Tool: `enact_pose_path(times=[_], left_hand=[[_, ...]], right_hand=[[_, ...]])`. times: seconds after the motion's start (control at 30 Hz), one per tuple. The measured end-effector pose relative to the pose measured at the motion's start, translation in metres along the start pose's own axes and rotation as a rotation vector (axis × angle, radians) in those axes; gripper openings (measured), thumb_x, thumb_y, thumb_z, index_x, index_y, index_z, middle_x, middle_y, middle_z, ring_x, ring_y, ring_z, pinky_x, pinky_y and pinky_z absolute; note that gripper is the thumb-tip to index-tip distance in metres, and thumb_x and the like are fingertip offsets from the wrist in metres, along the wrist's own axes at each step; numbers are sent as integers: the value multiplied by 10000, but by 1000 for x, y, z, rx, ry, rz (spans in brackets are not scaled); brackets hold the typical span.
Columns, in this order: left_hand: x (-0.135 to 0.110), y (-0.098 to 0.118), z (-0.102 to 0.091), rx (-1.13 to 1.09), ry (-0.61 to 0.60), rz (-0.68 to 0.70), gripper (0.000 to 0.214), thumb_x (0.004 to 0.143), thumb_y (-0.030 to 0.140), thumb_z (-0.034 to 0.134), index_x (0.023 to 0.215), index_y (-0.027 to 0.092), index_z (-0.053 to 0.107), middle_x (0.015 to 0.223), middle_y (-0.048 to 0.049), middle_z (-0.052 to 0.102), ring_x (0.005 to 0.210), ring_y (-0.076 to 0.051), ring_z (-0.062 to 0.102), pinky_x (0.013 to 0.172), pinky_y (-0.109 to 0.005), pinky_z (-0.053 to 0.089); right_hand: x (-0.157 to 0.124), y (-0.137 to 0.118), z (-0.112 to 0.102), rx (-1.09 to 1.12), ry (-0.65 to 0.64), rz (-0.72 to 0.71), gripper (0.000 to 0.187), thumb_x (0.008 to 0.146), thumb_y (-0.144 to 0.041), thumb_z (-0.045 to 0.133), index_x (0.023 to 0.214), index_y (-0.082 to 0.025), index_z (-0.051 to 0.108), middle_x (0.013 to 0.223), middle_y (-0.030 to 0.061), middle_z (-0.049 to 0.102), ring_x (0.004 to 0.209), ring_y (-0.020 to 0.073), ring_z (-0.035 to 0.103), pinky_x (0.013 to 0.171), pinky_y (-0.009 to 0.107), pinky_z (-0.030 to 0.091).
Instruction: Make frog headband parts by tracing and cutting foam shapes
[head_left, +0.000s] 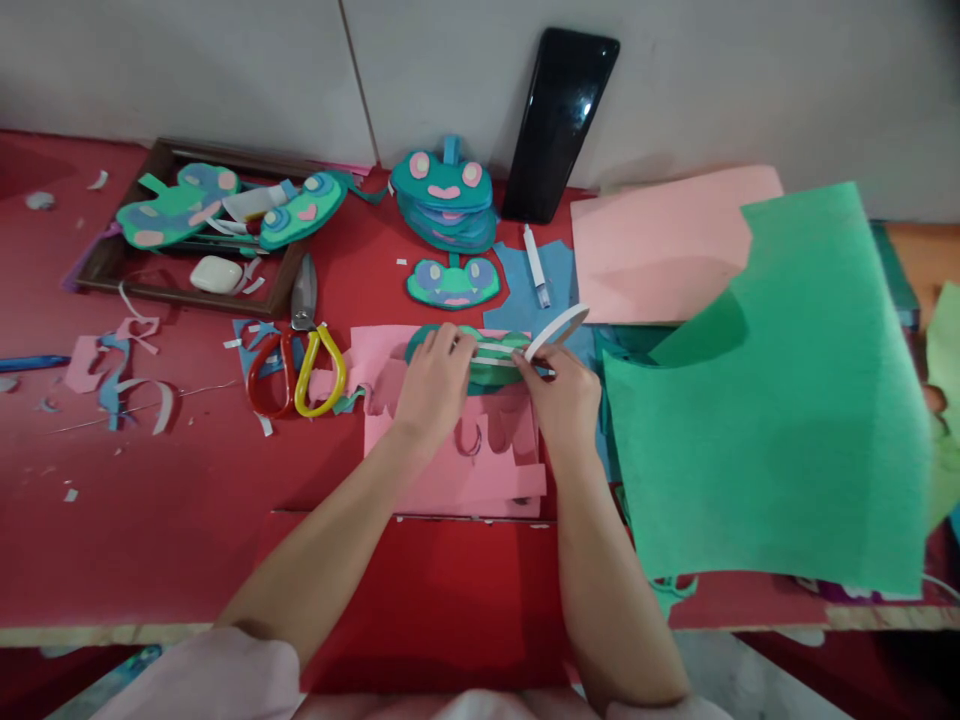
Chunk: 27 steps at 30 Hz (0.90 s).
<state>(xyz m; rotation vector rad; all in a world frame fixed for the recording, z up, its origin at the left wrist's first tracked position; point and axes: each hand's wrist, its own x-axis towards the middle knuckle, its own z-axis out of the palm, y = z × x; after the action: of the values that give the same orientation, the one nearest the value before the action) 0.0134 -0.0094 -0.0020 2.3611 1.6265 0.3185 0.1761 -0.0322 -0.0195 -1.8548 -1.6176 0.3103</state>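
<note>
One white strip (556,326) pinched in right hand (566,395) over green felt (495,376), centre of tabletop (202,510); left hand (437,385) on felt's nine-o'clock side, grip unclear. From felt: scissors (303,312) nine o'clock, phone (562,120) one o'clock.

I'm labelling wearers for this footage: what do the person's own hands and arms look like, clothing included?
The left hand and right hand are ungloved, and no watch or bracelet shows on either wrist. Both forearms are bare. The left sleeve is pale pinkish and looks plain; only an edge of the right one shows.
</note>
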Motion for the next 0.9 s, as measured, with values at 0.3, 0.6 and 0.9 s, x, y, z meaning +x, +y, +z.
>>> enact_pose_path(times=[0.3, 0.6, 0.9], left_hand=[[-15, 30, 15, 81, -233, 53, 551, 942, 273, 390, 1436, 37, 327, 1548, -178, 264, 1439, -299, 233, 1168, -454, 226], [-25, 36, 25, 106, -178, 17, 666, 924, 493, 399, 1487, 158, 278, 1571, -151, 207, 1457, -319, 161, 1178, -490, 174], [-26, 38, 28, 78, -144, 1, 634, 938, 474, 361, 1484, 162, 280, 1583, -137, 169, 1468, -302, 121, 1179, -524, 147]], right_hand=[[0, -2, -1, 32, -5, 5, 145, 851, -316, 596, 806, -202, 674, 862, 61, 730, 770, 186, 669, 680, 291, 490], [-2, -7, -4, 42, -4, 8, 170, 868, -324, 576, 826, -193, 676, 875, 70, 724, 765, 181, 661, 655, 282, 499], [-4, -11, -4, 116, 70, -11, 178, 875, -311, 553, 879, -195, 689, 936, 74, 710, 684, 142, 627, 607, 273, 511]])
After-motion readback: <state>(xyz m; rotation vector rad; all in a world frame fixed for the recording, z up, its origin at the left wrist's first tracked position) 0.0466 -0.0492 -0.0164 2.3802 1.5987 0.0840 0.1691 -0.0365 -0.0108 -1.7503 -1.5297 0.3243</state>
